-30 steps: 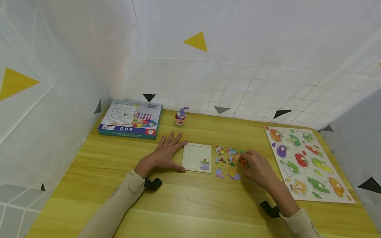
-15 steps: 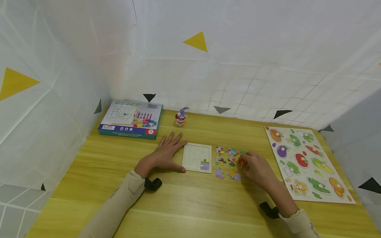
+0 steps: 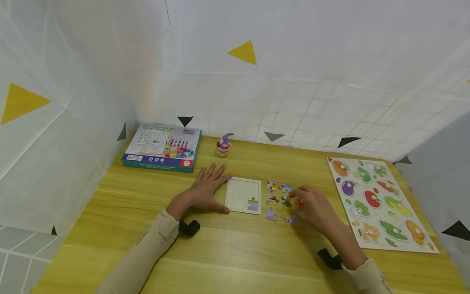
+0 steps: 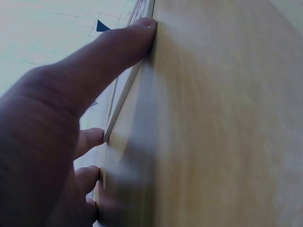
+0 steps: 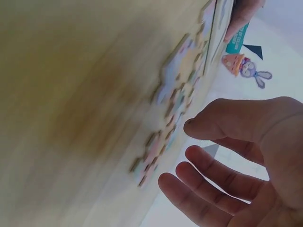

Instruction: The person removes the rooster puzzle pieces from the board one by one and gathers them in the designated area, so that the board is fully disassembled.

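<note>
My left hand [image 3: 200,196] lies spread on the table, its thumb and index finger at the left side of a small pale puzzle tray [image 3: 238,188]. In the left wrist view the thumb [image 4: 137,35] rests at the tray's edge [image 4: 124,90]. One purple and green jigsaw piece [image 3: 252,205] sits in the tray's lower right corner. Several loose jigsaw pieces [image 3: 271,199] lie in rows right of the tray. Over the right-hand ones hovers my right hand [image 3: 315,208], partly hiding them. The right wrist view shows its thumb [image 5: 203,124] and fingers apart, with nothing between them.
A wooden vegetable puzzle board [image 3: 382,204] lies at the right. At the back left is a boxed bead set [image 3: 159,147], with a purple rabbit figure [image 3: 223,145] beside it. White sheeting [image 3: 293,90] hangs behind the table.
My right hand has moved slightly left from the red-orange jigsaw piece, which now shows on the table, and its thumb and fingers have spread. My left hand and the tray have stayed put.
</note>
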Tool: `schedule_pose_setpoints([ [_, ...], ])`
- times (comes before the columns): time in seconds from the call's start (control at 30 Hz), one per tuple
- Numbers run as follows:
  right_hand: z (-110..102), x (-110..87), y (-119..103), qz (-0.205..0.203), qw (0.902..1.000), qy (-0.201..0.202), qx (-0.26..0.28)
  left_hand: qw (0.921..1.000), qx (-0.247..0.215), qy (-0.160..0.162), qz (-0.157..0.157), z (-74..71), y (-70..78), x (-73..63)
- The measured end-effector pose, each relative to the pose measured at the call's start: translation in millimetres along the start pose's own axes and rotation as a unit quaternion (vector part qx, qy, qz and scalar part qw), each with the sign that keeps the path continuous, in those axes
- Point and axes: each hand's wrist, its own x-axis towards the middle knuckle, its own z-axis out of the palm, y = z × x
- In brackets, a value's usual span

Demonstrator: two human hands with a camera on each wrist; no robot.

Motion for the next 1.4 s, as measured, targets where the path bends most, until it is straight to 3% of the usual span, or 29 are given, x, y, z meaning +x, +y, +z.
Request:
schedule_pose_setpoints([
  [0.67, 20, 24.3, -45, -0.055, 0.9973, -0.022, 0.043, 1.0, 0.005, 0.002, 0.0, 0.0, 0.6, 1.1],
  [1.17, 36, 46.4, -71, -0.118, 0.9921, -0.036, 0.024, 1.0, 0.001, 0.0, 0.005, 1.0, -1.0, 0.5],
  [1.4, 40, 49.8, -78, -0.096, 0.9926, -0.071, 0.024, 1.0, -0.001, -0.004, 0.001, -1.1, 0.8, -0.2],
])
